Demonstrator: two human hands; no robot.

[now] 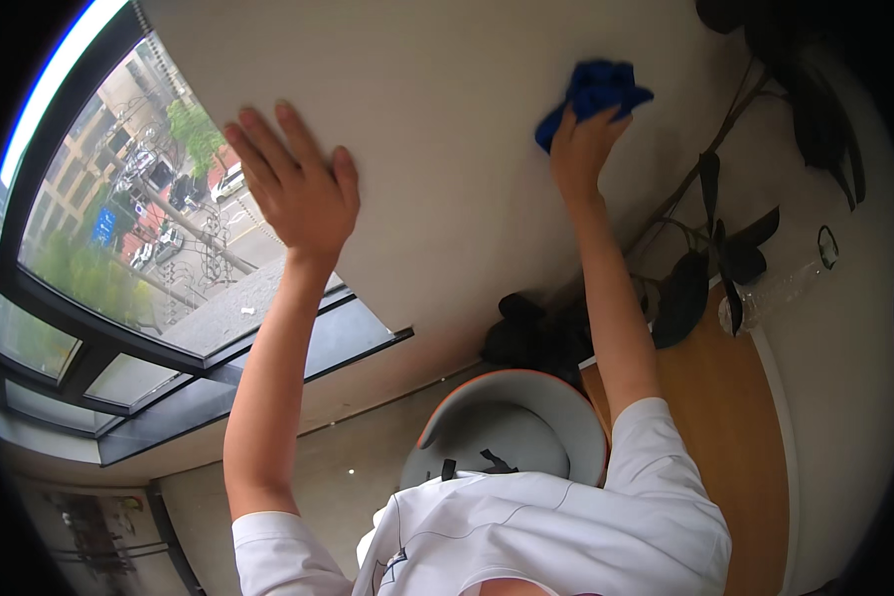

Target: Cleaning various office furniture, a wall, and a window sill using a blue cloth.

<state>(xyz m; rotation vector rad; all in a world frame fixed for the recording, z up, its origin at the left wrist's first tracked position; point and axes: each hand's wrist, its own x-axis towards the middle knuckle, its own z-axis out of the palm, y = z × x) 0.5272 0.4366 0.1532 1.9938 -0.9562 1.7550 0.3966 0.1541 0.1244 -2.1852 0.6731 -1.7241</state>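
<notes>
My left hand (302,186) is spread at the edge of a pale wall (432,149), beside the window, with nothing in it; its palm faces the wall. Bunched in my right hand (585,153) is a blue cloth (600,93), held up at the wall's surface further to the right. The fingers lie over the near side of the cloth and hide part of it. Both arms are raised, well apart.
A dark-framed window (141,208) with a bead chain is at the left. A dark-leaved plant (685,298) rises at the right, near a clear plastic bottle (778,294) and a wooden tabletop (723,417). A grey armchair (506,425) with orange trim stands below.
</notes>
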